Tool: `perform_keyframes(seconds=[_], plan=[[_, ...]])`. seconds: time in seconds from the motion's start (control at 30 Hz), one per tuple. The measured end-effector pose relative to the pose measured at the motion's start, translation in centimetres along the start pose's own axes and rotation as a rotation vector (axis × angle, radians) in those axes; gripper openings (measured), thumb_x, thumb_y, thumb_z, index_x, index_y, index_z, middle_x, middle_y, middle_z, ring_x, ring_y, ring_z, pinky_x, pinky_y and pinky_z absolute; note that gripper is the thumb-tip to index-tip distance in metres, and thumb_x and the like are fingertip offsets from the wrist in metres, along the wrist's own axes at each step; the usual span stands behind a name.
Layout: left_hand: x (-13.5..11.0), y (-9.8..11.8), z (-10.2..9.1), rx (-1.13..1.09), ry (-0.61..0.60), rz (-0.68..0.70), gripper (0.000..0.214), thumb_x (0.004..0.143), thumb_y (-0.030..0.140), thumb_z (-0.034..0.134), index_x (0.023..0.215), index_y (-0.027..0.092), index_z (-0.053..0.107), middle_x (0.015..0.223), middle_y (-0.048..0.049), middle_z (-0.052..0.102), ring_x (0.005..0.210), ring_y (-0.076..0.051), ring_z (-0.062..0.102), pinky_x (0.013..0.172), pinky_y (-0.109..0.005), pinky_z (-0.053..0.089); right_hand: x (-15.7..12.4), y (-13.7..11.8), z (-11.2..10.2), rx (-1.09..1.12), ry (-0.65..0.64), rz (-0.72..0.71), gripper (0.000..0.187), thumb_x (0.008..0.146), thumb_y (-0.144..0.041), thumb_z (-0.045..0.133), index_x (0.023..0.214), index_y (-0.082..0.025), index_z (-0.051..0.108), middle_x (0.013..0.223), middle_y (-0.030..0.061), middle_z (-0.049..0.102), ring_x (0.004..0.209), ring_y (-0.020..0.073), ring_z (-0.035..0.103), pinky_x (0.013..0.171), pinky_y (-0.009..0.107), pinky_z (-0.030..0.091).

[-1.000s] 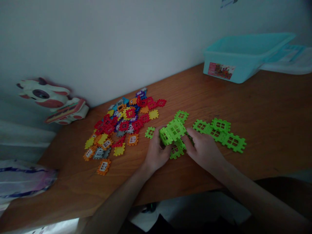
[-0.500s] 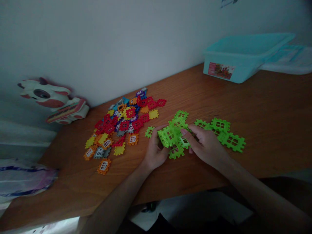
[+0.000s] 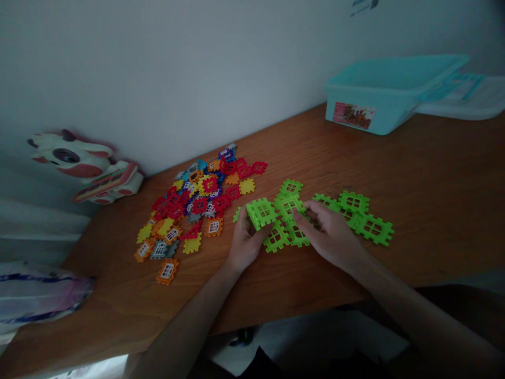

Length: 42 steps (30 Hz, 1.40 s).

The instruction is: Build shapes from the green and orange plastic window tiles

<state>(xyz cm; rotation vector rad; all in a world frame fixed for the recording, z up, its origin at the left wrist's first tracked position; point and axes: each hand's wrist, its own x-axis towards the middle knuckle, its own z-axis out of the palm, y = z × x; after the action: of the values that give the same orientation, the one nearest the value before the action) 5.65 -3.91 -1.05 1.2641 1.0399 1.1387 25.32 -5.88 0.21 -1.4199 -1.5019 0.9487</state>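
My left hand [image 3: 245, 243] is wrapped round a small stack of green window tiles [image 3: 262, 211], square plastic building pieces with notched edges. Just right of it, my right hand [image 3: 329, 229] has thumb and fingers pinched at the edge of another green window tile [image 3: 289, 206]; whether that tile is lifted off the table I cannot tell. Around it lie further loose green tiles, one behind [image 3: 291, 187] and one in front [image 3: 276, 237]. A second group of green window tiles [image 3: 373, 229] lies beyond my right hand, partly hidden by it.
A mixed pile of red, yellow, orange, blue and grey tiles [image 3: 200, 204] spreads over the wooden table [image 3: 300, 147] on the left. A cow-shaped toy [image 3: 84, 163] stands by the wall. At the back right is a turquoise bin [image 3: 389, 100], beside a pale lid [image 3: 473, 105].
My left hand has moved a little left with the stack, away from my right hand. More of the green tiles between the hands now shows. The view has shifted slightly.
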Motion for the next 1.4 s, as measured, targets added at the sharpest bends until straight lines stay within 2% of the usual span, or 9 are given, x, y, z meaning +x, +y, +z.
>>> perform_keyframes(seconds=[0.17, 0.27, 0.4, 0.6, 0.73, 0.93, 1.1, 1.23, 1.4], plan=[[0.0, 0.3, -0.1, -0.176, 0.000, -0.088, 0.060, 0.078, 0.034, 0.084, 0.127, 0.028, 0.050, 0.124, -0.0069, 0.072, 0.108, -0.026, 0.074, 0.091, -0.043, 0.061, 0.0, 0.3, 0.4, 0.006, 0.021, 0.023, 0.037, 0.093, -0.038, 0.055, 0.125, -0.018, 0.055, 0.089, 0.0082, 0.075, 0.067, 0.0216, 0.070, 0.061, 0.034, 0.053], [0.2, 0.9, -0.3, -0.342, -0.001, -0.228, 0.050, 0.077, 0.026, 0.081, 0.121, 0.024, 0.057, 0.128, -0.0086, 0.072, 0.109, -0.030, 0.074, 0.093, -0.048, 0.062, 0.1, 0.4, 0.3, 0.011, 0.010, -0.007, 0.029, 0.095, -0.041, 0.056, 0.115, -0.019, 0.058, 0.092, 0.0088, 0.075, 0.074, 0.0226, 0.071, 0.066, 0.035, 0.054], [0.6, 1.4, -0.6, -0.461, -0.005, -0.318, 0.033, 0.077, 0.019, 0.073, 0.109, 0.016, 0.067, 0.122, -0.0111, 0.074, 0.110, -0.032, 0.074, 0.101, -0.052, 0.058, 0.2, 0.8, 0.3, 0.032, 0.021, 0.013, 0.028, 0.093, -0.050, 0.062, 0.093, -0.022, 0.056, 0.084, 0.0062, 0.071, 0.074, 0.0217, 0.068, 0.063, 0.033, 0.051], [1.0, 1.3, -1.1, -0.469, 0.024, -0.323, 0.038, 0.077, 0.016, 0.070, 0.114, 0.020, 0.066, 0.124, -0.0079, 0.074, 0.112, -0.029, 0.074, 0.109, -0.053, 0.054, 0.3, 0.3, 0.3, 0.198, 0.101, 0.031, 0.027, 0.094, -0.051, 0.056, 0.089, -0.027, 0.043, 0.073, -0.0003, 0.061, 0.063, 0.0193, 0.062, 0.053, 0.031, 0.046], [1.0, 1.5, -1.3, -0.488, 0.000, -0.332, 0.037, 0.073, 0.017, 0.069, 0.110, 0.019, 0.066, 0.124, -0.0098, 0.073, 0.123, -0.034, 0.068, 0.112, -0.055, 0.051, 0.4, -0.4, 0.1, 0.376, 0.131, 0.058, 0.026, 0.096, -0.049, 0.052, 0.091, -0.030, 0.036, 0.078, 0.0000, 0.064, 0.071, 0.0211, 0.066, 0.063, 0.035, 0.052], [0.8, 2.0, -1.1, -0.511, -0.002, -0.358, 0.043, 0.068, 0.014, 0.067, 0.110, 0.019, 0.066, 0.109, -0.0071, 0.077, 0.117, -0.033, 0.071, 0.112, -0.058, 0.051, 0.1, 0.0, 0.1, 0.218, 0.207, 0.005, 0.034, 0.097, -0.054, 0.054, 0.088, -0.029, 0.033, 0.068, -0.0056, 0.044, 0.062, 0.0174, 0.050, 0.061, 0.033, 0.045], [0.7, 2.1, -0.8, -0.505, -0.033, -0.367, 0.055, 0.067, 0.015, 0.064, 0.121, 0.024, 0.060, 0.109, -0.0042, 0.075, 0.113, -0.032, 0.072, 0.109, -0.061, 0.051, -0.2, 0.2, 0.4, 0.071, 0.226, -0.080, 0.034, 0.091, -0.053, 0.062, 0.094, -0.028, 0.040, 0.089, -0.0003, 0.052, 0.080, 0.0195, 0.055, 0.074, 0.037, 0.048], [0.3, 1.7, -0.8, -0.415, -0.070, -0.307, 0.051, 0.065, 0.018, 0.068, 0.115, 0.025, 0.060, 0.107, -0.0035, 0.075, 0.108, -0.031, 0.072, 0.099, -0.055, 0.057, -0.3, 0.0, 0.3, 0.131, 0.158, -0.107, 0.045, 0.088, -0.053, 0.068, 0.115, -0.026, 0.044, 0.102, 0.0039, 0.059, 0.092, 0.0218, 0.061, 0.085, 0.040, 0.051], [-0.4, 0.1, -1.0, -0.175, -0.147, -0.223, 0.033, 0.073, 0.030, 0.072, 0.104, 0.024, 0.067, 0.098, -0.0048, 0.075, 0.095, -0.029, 0.072, 0.086, -0.043, 0.059, -0.7, -0.4, 0.3, -0.008, -0.026, -0.205, 0.063, 0.080, -0.052, 0.080, 0.130, -0.025, 0.053, 0.124, 0.0105, 0.066, 0.116, 0.0289, 0.063, 0.098, 0.046, 0.052]])
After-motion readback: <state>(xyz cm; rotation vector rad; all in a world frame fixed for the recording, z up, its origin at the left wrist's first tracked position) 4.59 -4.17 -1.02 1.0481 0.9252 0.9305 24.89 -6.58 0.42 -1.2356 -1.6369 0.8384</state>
